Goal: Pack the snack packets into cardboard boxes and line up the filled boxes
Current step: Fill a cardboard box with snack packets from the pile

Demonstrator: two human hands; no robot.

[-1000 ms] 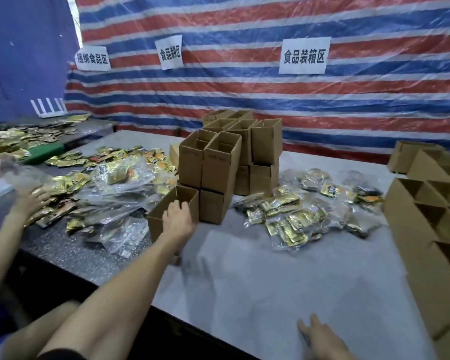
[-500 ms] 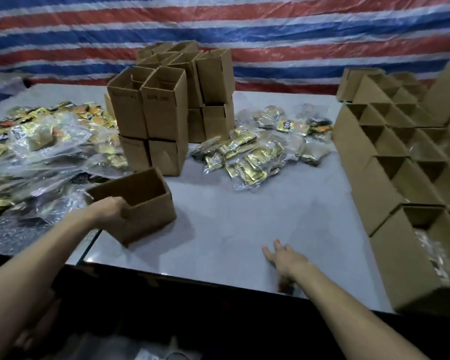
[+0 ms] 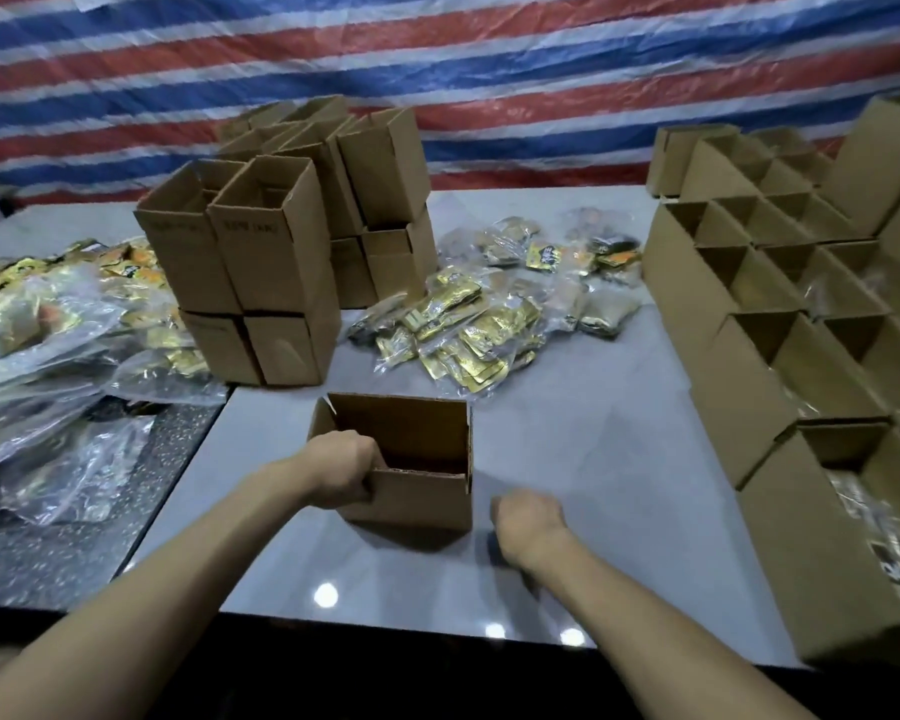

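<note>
An open, empty cardboard box (image 3: 422,491) stands on the pale table (image 3: 583,449) right in front of me. My left hand (image 3: 341,467) grips its near left corner, fingers curled over the rim. My right hand (image 3: 528,514) hovers just right of the box with its fingers curled, holding nothing. A heap of gold snack packets in clear bags (image 3: 463,330) lies behind the box. Rows of open boxes (image 3: 780,324) line the right side; the nearest one (image 3: 848,543) holds packets.
A two-high stack of empty boxes (image 3: 276,252) stands at centre left. More bagged packets (image 3: 63,324) cover the dark speckled table at the left. A striped tarpaulin (image 3: 489,70) hangs behind. The table's front edge runs below my forearms.
My left hand pulled the box from the left to the middle, in front of me. My right hand lifted off the table and curled beside the box. The view tilted down and right.
</note>
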